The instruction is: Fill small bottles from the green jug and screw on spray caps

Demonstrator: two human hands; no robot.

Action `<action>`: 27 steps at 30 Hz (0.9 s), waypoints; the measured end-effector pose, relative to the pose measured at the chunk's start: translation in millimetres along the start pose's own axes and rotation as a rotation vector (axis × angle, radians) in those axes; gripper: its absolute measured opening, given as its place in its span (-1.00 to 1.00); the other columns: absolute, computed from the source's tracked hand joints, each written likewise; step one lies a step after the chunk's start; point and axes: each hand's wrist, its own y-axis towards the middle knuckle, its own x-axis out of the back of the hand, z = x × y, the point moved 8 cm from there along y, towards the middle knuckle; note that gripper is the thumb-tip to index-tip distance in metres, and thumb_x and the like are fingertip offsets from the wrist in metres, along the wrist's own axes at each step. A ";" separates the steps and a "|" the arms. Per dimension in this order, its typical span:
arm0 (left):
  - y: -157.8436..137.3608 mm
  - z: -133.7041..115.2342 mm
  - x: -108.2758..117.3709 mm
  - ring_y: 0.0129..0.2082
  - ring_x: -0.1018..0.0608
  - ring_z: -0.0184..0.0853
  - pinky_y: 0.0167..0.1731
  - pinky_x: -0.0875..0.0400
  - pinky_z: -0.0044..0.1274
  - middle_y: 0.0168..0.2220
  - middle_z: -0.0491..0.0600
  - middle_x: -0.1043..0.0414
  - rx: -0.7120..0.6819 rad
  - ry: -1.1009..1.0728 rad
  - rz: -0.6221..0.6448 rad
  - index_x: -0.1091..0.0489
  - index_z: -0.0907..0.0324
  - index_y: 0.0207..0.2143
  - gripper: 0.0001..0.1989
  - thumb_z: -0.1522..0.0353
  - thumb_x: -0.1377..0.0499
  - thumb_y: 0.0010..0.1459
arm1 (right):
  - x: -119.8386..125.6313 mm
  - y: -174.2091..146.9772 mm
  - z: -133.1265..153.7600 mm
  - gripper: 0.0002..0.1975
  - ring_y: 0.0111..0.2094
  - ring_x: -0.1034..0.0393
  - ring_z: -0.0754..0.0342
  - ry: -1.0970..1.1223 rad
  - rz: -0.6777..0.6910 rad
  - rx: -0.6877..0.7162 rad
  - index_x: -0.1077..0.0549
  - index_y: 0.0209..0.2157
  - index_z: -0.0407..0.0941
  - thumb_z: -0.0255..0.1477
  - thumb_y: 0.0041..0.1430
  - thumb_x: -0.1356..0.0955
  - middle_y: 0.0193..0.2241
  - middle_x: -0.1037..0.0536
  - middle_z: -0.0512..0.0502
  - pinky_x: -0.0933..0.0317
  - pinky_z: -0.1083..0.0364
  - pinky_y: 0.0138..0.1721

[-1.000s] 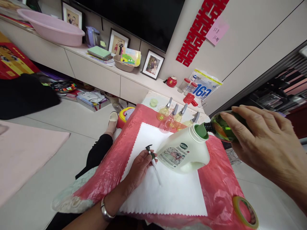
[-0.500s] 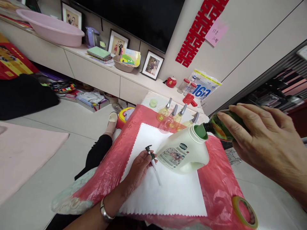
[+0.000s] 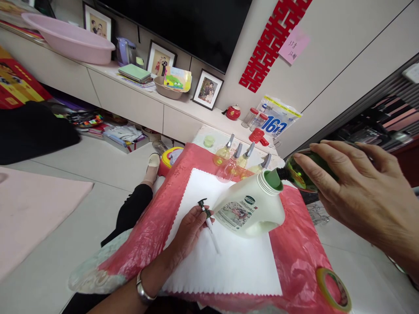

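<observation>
Green bottle [image 3: 298, 175] in the curled right hand [image 3: 365, 192], dark pump [image 3: 204, 206] in the narrowly closed left hand [image 3: 190, 227].

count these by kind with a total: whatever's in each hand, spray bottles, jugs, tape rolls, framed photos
Pump in the left hand: 1
Green bottle in the right hand: 1
Spray bottles: 4
White jug: 1
Tape roll: 1
Framed photos: 3
Total: 11

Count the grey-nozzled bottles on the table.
4, beyond the white jug, left to right: first bottle, second bottle, third bottle, fourth bottle, partly behind it. The jug may hide others.
</observation>
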 end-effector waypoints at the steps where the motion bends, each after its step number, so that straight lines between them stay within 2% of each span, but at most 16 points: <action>1: -0.1 -0.2 0.0 -0.32 -0.59 -0.30 -0.19 -0.43 -0.46 -0.26 0.04 -0.59 0.001 0.001 -0.002 -0.51 0.23 -0.20 -0.52 0.15 -0.50 -0.11 | -0.4 0.2 0.2 -0.65 0.13 -0.25 -0.22 0.001 0.007 0.006 -0.21 0.16 -0.10 -0.52 0.38 -0.14 0.14 -0.30 -0.24 -0.18 -0.21 0.05; 12: 0.6 -0.1 0.5 -0.32 -0.59 -0.29 -0.19 -0.42 -0.45 -0.25 0.05 -0.59 -0.003 0.001 0.007 -0.50 0.23 -0.19 -0.52 0.16 -0.49 -0.10 | 0.6 3.9 -1.4 -0.66 0.14 -0.24 -0.18 0.030 0.005 0.027 -0.25 0.14 -0.10 -0.53 0.44 -0.08 0.15 -0.30 -0.19 -0.17 -0.21 0.07; 27: 0.2 1.1 2.0 -0.27 -0.61 -0.28 -0.18 -0.46 -0.47 -0.21 0.04 -0.58 -0.010 0.005 -0.004 -0.51 0.21 -0.18 -0.54 0.17 -0.49 -0.08 | 8.1 12.2 0.0 -0.63 0.07 -0.30 -0.19 0.008 -0.020 0.087 -0.21 0.11 -0.11 -0.52 0.40 0.01 0.07 -0.35 -0.23 -0.23 -0.23 -0.03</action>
